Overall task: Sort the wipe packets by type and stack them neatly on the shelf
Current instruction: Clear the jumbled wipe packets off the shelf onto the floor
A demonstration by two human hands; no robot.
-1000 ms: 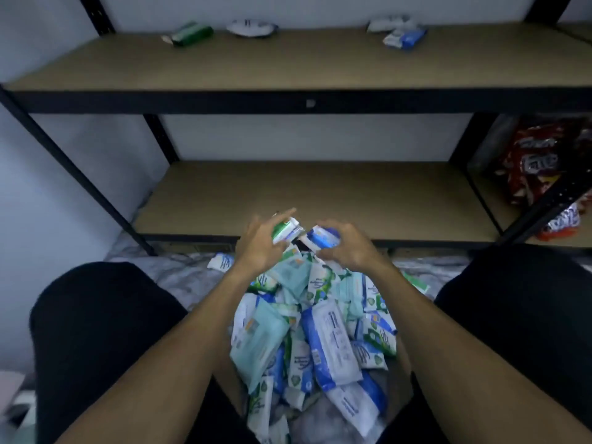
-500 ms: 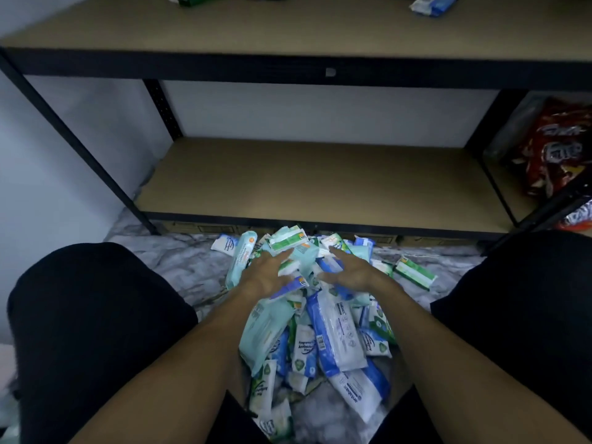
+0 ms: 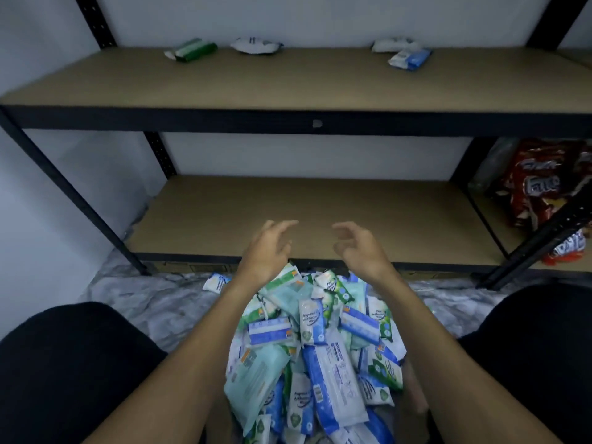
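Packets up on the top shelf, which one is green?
The leftmost packet on the top shelf. It is dark green; the other three there are white or white and blue.

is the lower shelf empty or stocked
Empty: the lower shelf is bare board; shelved packets are all on the upper shelf.

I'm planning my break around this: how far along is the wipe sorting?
Barely started. Done: four singles lie along the upper shelf: a green packet, a white packet, a second white packet and a blue packet. In hand: nothing; the left hand and right hand hover open above the pile. Left: that mixed pile on the floor, and no stacks are built.
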